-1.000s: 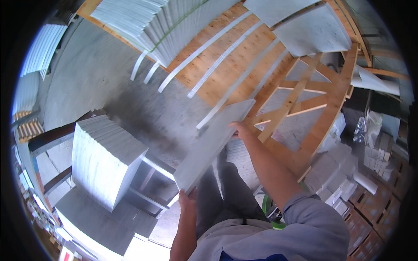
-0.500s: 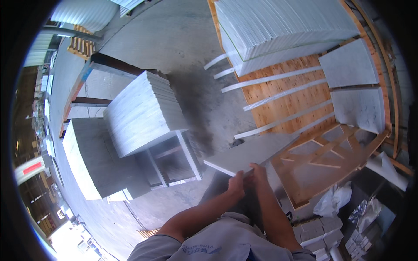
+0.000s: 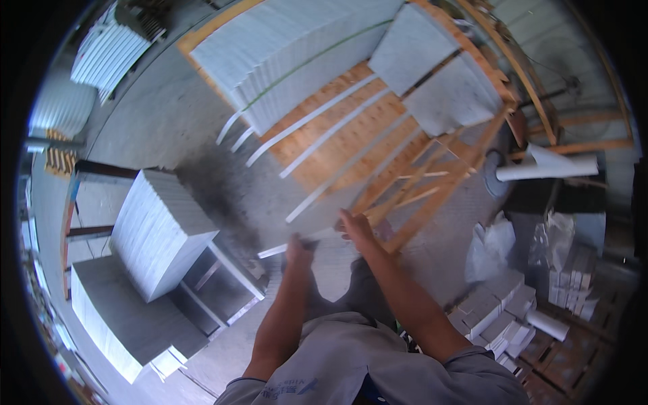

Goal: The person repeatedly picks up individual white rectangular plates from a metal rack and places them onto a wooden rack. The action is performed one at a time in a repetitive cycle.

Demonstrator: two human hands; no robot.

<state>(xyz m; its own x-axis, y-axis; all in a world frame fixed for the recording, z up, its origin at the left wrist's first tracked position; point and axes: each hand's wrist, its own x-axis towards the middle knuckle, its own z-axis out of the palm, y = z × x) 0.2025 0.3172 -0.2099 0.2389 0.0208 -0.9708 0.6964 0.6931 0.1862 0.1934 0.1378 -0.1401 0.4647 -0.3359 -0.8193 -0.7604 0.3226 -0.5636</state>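
Note:
A flat grey stone slab with a pale edge [image 3: 322,219] is in front of me, its near edge facing my body. My left hand [image 3: 299,251] is closed on the near edge, close to the slab's left corner. Farther right, my right hand [image 3: 354,231] grips the slab's right side with bent fingers, slightly smeared by motion. Beyond the slab, pale strips [image 3: 317,145] lie across a plywood base [image 3: 351,158]. A tight row of upright white slabs [image 3: 290,57] stands on the far part of that base.
To the left, slab stacks [image 3: 158,233] lean on a metal frame [image 3: 236,270]. Two grey slabs [image 3: 449,94] lean against the crate's right side. A wooden lattice frame [image 3: 432,196] stands nearer. Plastic bags [image 3: 489,250] and boxes [image 3: 496,304] sit at the lower right.
The view has turned right, so the crate and stacks appear farther left. My hands have moved apart along the slab, the right one now farther from the left.

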